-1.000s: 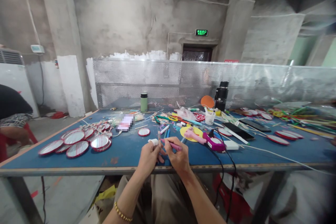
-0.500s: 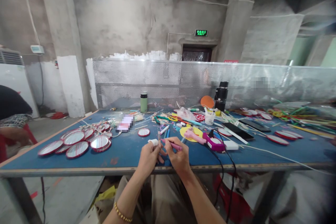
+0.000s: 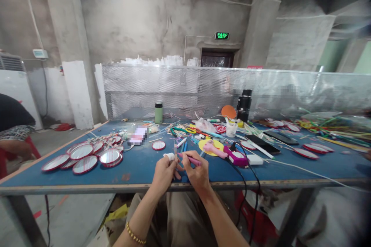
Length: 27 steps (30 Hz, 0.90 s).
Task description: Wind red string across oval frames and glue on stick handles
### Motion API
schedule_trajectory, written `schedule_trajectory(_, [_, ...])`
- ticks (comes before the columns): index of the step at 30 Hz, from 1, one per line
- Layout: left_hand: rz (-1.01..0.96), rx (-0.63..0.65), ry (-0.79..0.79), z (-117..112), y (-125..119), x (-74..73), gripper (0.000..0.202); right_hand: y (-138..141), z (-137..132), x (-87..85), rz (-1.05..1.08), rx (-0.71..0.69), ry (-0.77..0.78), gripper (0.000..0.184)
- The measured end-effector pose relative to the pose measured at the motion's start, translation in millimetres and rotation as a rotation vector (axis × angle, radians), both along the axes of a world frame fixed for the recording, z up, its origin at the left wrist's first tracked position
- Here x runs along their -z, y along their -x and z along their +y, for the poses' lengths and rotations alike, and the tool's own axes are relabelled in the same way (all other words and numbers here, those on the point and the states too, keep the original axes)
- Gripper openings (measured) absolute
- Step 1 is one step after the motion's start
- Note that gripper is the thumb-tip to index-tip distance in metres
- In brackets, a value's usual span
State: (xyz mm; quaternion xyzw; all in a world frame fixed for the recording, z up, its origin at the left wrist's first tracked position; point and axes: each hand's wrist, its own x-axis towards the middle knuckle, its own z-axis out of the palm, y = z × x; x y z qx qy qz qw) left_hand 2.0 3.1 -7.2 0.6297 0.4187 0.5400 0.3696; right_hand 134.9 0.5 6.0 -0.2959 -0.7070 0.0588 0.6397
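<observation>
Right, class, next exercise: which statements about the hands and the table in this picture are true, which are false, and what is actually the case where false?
1. The right hand holds a pink pen. True.
2. The bracelet is on the right wrist. False: the bracelet is on the left wrist.
3. The green bottle stands left of the black flask. True.
4. The left hand is flat on the table with nothing in it. False: the left hand holds a thin strip.
5. The exit sign glows red. False: the exit sign glows green.
</observation>
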Motion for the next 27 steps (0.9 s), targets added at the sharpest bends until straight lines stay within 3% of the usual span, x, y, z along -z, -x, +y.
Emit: schedule_trajectory(27, [0.019, 0.0, -0.008, -2.2, 0.4, -2.5, 0.03, 1.5, -1.2, -2.6, -0.005, 0.021, -0.032, 0.014])
